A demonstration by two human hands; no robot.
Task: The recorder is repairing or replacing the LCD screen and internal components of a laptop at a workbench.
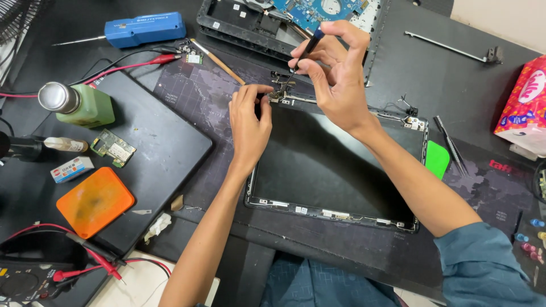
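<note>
Two hands are working the same spot: the left hand (250, 116) is pinching its fingertips together on the small metal hinge bracket (280, 94) at the top-left corner of the laptop screen panel (335, 165), and the right hand (335, 71) is closed around a thin black screwdriver (304, 54), tip pointing down into that bracket.

Risks, as I'm judging them:
- The screwdriver tip is sitting right beside the left fingertips. If it is camming out of the screw head, it is likely going into a finger or skating across the dark panel face and scratching it.
- The screw is too small to make out (can't tell if it is seated or already loose). A loose one is probably dropping onto the dark mat (193, 91), where it is hard to spot.
- The driver is leaning, not upright, so a stripped head is a fair worry.
- Thin wires (398, 105) are running along the panel's top edge toward the right-hand hinge; pressing on the frame could be pinching them.

Position: the bracket is lying directly under the left fingertips, touching them, and just below and left of the right hand. The panel is lying flat at the middle of the tabletop, its top edge near the opened laptop base (284, 20) at the far edge. The green pry tool (437, 159) is sitting just beside the panel's right edge.
</note>
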